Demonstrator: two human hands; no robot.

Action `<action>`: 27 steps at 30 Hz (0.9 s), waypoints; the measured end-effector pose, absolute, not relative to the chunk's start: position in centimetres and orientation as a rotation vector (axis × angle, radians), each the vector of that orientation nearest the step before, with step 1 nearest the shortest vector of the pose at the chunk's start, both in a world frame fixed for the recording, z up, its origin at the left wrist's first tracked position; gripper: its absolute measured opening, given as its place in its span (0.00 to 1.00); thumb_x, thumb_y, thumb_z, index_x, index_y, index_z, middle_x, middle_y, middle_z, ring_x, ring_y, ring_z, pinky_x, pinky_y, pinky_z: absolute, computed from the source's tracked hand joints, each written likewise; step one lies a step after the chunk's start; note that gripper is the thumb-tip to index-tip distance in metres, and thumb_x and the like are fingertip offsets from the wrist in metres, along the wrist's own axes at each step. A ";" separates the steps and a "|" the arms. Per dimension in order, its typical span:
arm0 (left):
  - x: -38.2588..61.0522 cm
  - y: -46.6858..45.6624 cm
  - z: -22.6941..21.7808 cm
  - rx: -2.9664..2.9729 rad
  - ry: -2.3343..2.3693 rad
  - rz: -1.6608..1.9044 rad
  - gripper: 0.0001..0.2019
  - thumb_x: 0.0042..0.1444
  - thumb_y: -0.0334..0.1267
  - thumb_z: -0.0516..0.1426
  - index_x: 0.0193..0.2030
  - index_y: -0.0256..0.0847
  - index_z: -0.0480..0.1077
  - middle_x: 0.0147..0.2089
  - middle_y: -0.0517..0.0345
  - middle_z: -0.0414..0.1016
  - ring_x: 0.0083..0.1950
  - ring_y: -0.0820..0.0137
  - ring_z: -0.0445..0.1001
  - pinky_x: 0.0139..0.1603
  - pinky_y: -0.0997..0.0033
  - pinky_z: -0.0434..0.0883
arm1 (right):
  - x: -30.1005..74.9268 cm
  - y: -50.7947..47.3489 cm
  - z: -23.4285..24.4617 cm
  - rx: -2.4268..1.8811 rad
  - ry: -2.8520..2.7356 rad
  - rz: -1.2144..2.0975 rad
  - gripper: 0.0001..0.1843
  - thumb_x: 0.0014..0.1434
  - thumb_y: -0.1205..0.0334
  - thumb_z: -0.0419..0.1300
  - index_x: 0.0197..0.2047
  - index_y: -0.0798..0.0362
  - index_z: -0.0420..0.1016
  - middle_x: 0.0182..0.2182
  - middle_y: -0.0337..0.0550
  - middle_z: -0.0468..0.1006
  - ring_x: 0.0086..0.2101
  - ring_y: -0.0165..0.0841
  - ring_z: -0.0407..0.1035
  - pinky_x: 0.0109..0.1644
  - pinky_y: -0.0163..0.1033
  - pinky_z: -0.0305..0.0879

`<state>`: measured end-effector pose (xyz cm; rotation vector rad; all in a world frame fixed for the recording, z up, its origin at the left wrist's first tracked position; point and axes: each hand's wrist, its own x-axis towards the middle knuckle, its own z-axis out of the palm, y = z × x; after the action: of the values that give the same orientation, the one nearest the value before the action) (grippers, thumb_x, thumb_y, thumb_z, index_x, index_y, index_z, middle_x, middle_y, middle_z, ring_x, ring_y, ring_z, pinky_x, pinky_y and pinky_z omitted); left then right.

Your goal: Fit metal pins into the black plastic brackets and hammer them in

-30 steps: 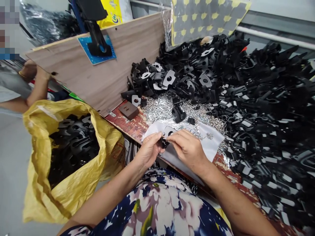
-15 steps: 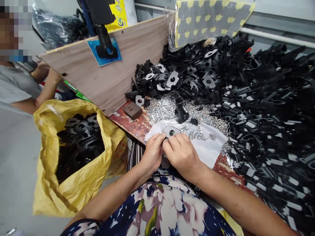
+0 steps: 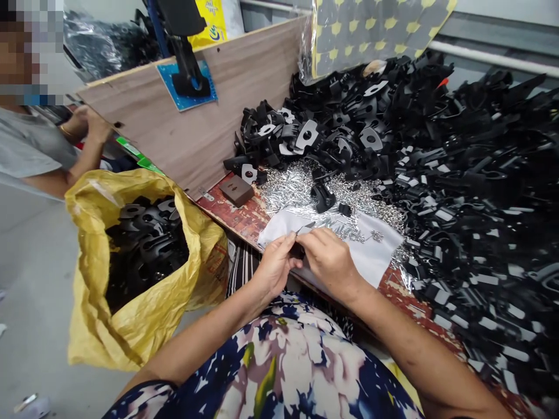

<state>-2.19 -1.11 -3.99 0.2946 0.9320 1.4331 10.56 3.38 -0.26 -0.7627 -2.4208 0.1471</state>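
In front of my body, my left hand (image 3: 276, 263) is closed around a black plastic clip (image 3: 305, 227). Only a thin dark edge of the clip shows above the fingertips; the hands cover the rest. My right hand (image 3: 329, 259) is closed in a pinch against the clip's near side, and what lies between its fingertips is too small to make out. Just beyond the hands, a pale grey cloth (image 3: 371, 253) lies on the worn red table. Many loose metal pins (image 3: 283, 189) are heaped past it, with a black clip (image 3: 323, 199) resting among them.
Black plastic parts (image 3: 471, 174) are piled high at the right and back. A brown block (image 3: 236, 190) sits by the upright wooden board (image 3: 192, 134). Down at the left stands an open yellow sack (image 3: 82, 302) holding black parts. Beyond the board is another person's arm (image 3: 85, 154).
The clip in my hands has turned from showing its flat grey face with a round hole to nearly edge-on. My right hand has shifted slightly to the right.
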 end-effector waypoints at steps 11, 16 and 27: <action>-8.9 -6.0 -3.5 0.767 1.451 1.225 0.18 0.57 0.47 0.66 0.51 0.42 0.79 0.32 0.58 0.76 0.24 0.74 0.65 0.20 0.78 0.58 | 16.3 2.3 -2.3 -1.277 -2.595 0.120 0.11 0.66 0.54 0.62 0.42 0.53 0.73 0.37 0.52 0.76 0.38 0.43 0.70 0.38 0.45 0.65; -7.1 -5.7 -5.9 0.827 1.507 1.195 0.21 0.58 0.56 0.62 0.47 0.42 0.81 0.24 0.60 0.71 0.20 0.70 0.63 0.18 0.74 0.58 | 19.7 2.8 -3.6 -1.627 -2.727 0.286 0.06 0.66 0.58 0.58 0.37 0.49 0.68 0.30 0.42 0.74 0.29 0.37 0.68 0.31 0.39 0.53; -4.5 -5.1 -8.0 1.028 1.633 1.165 0.18 0.66 0.49 0.54 0.47 0.43 0.82 0.23 0.63 0.68 0.23 0.69 0.65 0.28 0.72 0.62 | 21.9 1.9 -3.7 -1.627 -2.614 0.594 0.15 0.70 0.54 0.49 0.51 0.46 0.72 0.28 0.41 0.80 0.29 0.41 0.75 0.33 0.40 0.62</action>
<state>-4.46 -5.08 -7.99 1.0284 1.6329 1.1649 21.91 1.90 -3.70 -1.6269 -2.6135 0.5940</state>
